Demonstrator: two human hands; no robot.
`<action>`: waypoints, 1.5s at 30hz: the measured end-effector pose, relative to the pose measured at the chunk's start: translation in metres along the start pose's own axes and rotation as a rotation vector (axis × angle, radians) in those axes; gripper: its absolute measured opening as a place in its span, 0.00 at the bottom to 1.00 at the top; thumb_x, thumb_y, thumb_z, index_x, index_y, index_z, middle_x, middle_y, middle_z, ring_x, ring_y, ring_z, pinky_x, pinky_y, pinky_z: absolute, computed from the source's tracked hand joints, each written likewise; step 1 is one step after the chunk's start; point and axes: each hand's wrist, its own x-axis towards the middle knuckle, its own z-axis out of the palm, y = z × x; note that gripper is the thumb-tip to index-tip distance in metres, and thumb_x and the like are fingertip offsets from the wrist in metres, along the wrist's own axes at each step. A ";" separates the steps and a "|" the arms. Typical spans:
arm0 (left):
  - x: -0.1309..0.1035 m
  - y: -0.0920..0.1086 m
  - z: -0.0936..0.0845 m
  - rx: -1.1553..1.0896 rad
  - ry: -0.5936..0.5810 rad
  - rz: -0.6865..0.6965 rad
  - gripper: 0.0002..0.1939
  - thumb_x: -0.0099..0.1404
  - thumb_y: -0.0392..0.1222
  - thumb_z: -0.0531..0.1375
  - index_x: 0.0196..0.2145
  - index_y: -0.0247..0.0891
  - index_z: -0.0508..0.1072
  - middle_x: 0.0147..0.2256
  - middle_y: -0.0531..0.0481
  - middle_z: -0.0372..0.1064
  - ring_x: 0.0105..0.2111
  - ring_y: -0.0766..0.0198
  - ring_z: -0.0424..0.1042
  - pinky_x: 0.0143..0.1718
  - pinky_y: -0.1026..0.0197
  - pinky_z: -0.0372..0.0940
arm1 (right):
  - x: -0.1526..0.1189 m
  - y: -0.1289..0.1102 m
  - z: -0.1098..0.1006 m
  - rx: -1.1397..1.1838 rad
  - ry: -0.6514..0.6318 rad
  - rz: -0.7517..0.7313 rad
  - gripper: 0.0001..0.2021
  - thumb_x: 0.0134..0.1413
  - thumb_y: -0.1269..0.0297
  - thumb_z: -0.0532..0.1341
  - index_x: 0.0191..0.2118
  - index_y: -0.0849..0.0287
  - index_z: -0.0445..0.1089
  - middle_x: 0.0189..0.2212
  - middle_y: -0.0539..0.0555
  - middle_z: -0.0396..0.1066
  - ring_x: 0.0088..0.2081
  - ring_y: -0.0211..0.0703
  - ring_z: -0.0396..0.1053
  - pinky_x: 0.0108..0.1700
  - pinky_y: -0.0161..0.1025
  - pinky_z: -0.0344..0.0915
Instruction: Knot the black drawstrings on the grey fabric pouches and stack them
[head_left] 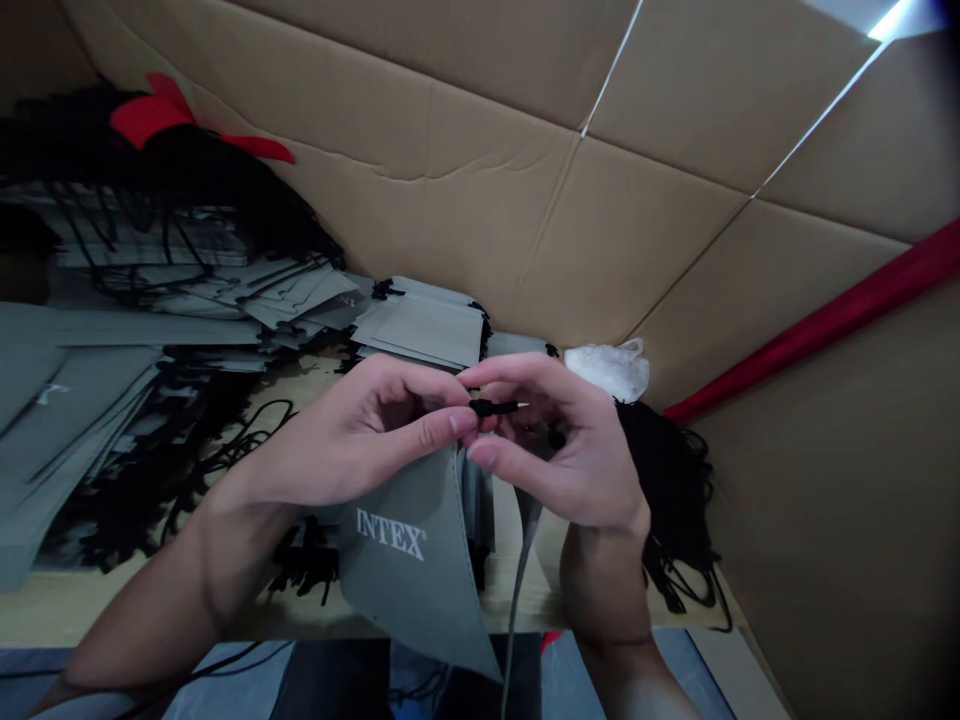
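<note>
My left hand and my right hand meet near the middle of the view. The left thumb and fingers pinch a short black cord, which points right with a pale tip. The right hand's fingers curl round the same cord, and its thumb lies just below. Under the hands hangs a grey fabric piece with white INTEX lettering. A narrow grey strip hangs below my right hand. The inner fingers of both hands are partly hidden.
Stacked grey pieces with black cords stand behind my hands, and more fill the left side. A black cord bundle and a white plastic bag lie at the right. Cardboard walls rise behind the wooden table.
</note>
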 end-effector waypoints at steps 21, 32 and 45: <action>-0.004 0.006 0.001 0.142 0.029 0.064 0.20 0.74 0.55 0.69 0.28 0.41 0.80 0.22 0.52 0.65 0.24 0.64 0.66 0.24 0.64 0.61 | -0.004 -0.004 0.005 -0.066 0.088 -0.096 0.13 0.55 0.68 0.83 0.43 0.55 0.85 0.34 0.47 0.84 0.28 0.32 0.74 0.29 0.30 0.71; 0.000 0.006 0.009 0.051 0.014 0.058 0.21 0.81 0.53 0.63 0.32 0.38 0.76 0.26 0.54 0.66 0.26 0.67 0.63 0.26 0.66 0.61 | 0.000 0.003 0.004 -0.280 0.101 -0.321 0.13 0.64 0.65 0.79 0.52 0.52 0.85 0.42 0.52 0.86 0.39 0.41 0.81 0.44 0.38 0.80; -0.008 0.011 0.009 0.463 -0.175 0.287 0.14 0.84 0.39 0.54 0.37 0.38 0.71 0.26 0.57 0.62 0.24 0.68 0.60 0.27 0.62 0.56 | -0.002 0.005 0.005 -0.239 0.105 -0.268 0.07 0.67 0.58 0.77 0.43 0.54 0.83 0.36 0.50 0.85 0.33 0.40 0.79 0.39 0.37 0.78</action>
